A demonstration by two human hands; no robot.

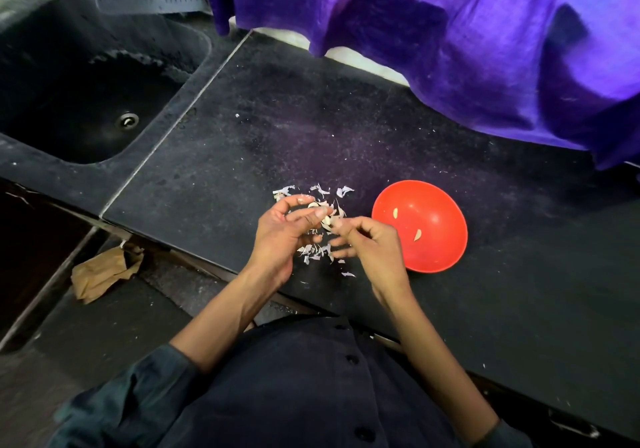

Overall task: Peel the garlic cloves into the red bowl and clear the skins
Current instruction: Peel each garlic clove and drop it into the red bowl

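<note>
A red bowl (427,250) sits on the dark counter, right of my hands, with two peeled garlic cloves (417,235) lying inside. My left hand (289,231) pinches a pale garlic clove (325,220) between thumb and fingers. My right hand (372,243) meets it from the right, its thumb and forefinger pinching the skin at the clove's lower end. White garlic skins (317,252) lie scattered on the counter under and beyond both hands.
A black sink (104,101) with a drain is sunk into the counter (277,129) at the far left. Purple cloth (467,32) hangs along the counter's back edge. A crumpled brown paper bag (104,273) lies on the floor below the counter's front edge.
</note>
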